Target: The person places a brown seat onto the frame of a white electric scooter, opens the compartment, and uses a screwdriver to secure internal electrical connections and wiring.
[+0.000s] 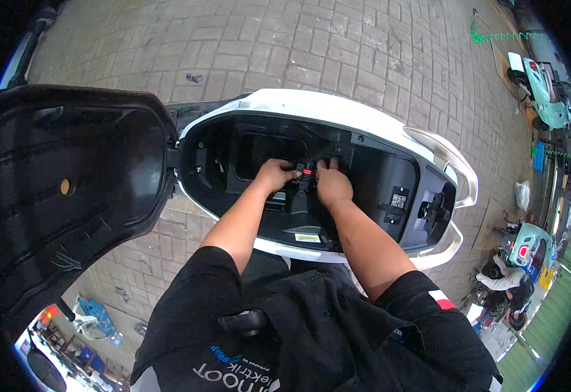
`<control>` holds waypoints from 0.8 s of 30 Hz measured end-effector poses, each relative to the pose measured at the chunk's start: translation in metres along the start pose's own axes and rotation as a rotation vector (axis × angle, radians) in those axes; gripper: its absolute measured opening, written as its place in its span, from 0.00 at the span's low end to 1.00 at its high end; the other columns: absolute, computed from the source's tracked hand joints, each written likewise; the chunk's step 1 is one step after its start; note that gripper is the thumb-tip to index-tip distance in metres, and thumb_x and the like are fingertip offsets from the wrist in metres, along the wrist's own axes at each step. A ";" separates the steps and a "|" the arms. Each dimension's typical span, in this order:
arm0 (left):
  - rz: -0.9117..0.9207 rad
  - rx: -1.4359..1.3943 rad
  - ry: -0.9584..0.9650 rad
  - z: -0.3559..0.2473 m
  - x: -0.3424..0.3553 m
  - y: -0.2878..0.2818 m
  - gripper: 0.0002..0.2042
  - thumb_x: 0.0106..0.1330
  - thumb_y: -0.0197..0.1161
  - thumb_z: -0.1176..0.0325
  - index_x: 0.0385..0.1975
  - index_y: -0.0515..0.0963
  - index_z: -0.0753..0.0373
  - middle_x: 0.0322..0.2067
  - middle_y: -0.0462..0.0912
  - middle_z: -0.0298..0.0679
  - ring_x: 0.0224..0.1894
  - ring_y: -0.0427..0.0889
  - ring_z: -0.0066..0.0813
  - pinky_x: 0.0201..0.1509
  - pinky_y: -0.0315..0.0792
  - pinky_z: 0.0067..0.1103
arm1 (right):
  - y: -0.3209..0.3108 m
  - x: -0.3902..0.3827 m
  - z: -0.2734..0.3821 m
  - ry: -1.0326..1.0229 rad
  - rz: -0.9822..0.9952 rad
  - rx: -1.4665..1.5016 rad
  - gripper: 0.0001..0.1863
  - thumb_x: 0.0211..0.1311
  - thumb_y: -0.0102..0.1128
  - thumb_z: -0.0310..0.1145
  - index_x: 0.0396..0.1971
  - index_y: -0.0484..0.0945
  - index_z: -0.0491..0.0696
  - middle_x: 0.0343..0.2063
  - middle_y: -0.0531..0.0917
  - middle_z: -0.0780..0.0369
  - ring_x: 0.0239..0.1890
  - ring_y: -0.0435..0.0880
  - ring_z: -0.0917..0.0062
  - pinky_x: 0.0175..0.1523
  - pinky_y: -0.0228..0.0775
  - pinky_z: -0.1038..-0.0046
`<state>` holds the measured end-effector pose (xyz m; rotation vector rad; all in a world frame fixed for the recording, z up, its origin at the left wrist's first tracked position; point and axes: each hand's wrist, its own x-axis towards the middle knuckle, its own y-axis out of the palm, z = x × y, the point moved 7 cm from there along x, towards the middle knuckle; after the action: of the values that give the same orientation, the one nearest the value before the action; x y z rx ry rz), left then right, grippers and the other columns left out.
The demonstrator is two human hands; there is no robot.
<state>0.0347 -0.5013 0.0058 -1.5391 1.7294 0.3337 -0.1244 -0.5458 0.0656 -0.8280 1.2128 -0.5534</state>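
Both my hands reach down into the dark storage compartment (377, 176) of a white scooter (311, 99). Between them stands a small black connector (307, 172) with a red band. My left hand (274, 176) is closed, its thumb and fingers pinching the connector's left side. Just right of the connector, my right hand (333, 185) has its fingers curled downward; what they grip is hidden by the hand and the dark interior. The scooter's black seat (70, 176) is swung up at the left, its hollow underside showing.
A pale grab rail (452, 160) curves round the scooter's right end. On the brick paving (233, 52) beyond it lies a small dark part (193, 78). Light-green scooters (547, 98) stand at the far right, where a person (519, 287) is also visible.
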 end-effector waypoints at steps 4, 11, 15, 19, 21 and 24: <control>-0.068 0.031 0.074 0.001 0.003 0.002 0.25 0.56 0.72 0.53 0.46 0.82 0.69 0.44 0.84 0.54 0.48 0.84 0.44 0.54 0.74 0.28 | 0.003 0.003 0.000 0.029 0.033 0.012 0.19 0.62 0.48 0.28 0.55 0.70 0.50 0.63 0.64 0.43 0.48 0.82 0.50 0.51 0.78 0.58; -0.064 -0.019 -0.024 -0.003 0.001 0.007 0.22 0.61 0.67 0.51 0.42 0.83 0.67 0.40 0.85 0.54 0.44 0.85 0.45 0.50 0.74 0.30 | -0.004 -0.003 0.003 -0.020 0.008 0.009 0.18 0.63 0.49 0.30 0.53 0.73 0.49 0.60 0.68 0.45 0.46 0.83 0.51 0.50 0.78 0.58; -0.104 -0.004 -0.025 0.002 0.002 0.006 0.23 0.60 0.68 0.51 0.42 0.83 0.67 0.39 0.85 0.53 0.43 0.85 0.45 0.50 0.74 0.30 | -0.008 -0.005 0.016 -0.168 0.024 -0.025 0.19 0.67 0.42 0.32 0.54 0.75 0.50 0.52 0.77 0.50 0.45 0.83 0.54 0.49 0.77 0.56; -0.112 0.019 0.001 -0.002 0.003 0.003 0.23 0.58 0.70 0.51 0.40 0.83 0.68 0.37 0.85 0.53 0.42 0.85 0.45 0.48 0.75 0.30 | -0.006 -0.004 0.011 -0.203 -0.068 0.021 0.17 0.67 0.42 0.33 0.49 0.77 0.47 0.46 0.79 0.52 0.43 0.84 0.55 0.47 0.77 0.56; -0.096 0.024 -0.007 -0.004 0.002 0.002 0.24 0.58 0.70 0.51 0.40 0.83 0.68 0.37 0.85 0.54 0.42 0.85 0.45 0.48 0.75 0.30 | -0.005 -0.001 0.008 -0.173 -0.039 -0.012 0.17 0.68 0.41 0.34 0.49 0.78 0.49 0.47 0.80 0.52 0.44 0.84 0.55 0.48 0.77 0.56; -0.113 -0.013 -0.032 0.001 0.001 0.001 0.25 0.57 0.70 0.51 0.40 0.82 0.71 0.36 0.85 0.55 0.40 0.85 0.46 0.46 0.76 0.31 | -0.017 0.000 0.009 -0.089 0.046 0.004 0.18 0.68 0.39 0.33 0.50 0.78 0.51 0.49 0.80 0.52 0.45 0.84 0.56 0.48 0.77 0.57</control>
<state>0.0346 -0.5014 0.0042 -1.6242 1.6113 0.3110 -0.1151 -0.5540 0.0806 -0.8105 1.1461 -0.4767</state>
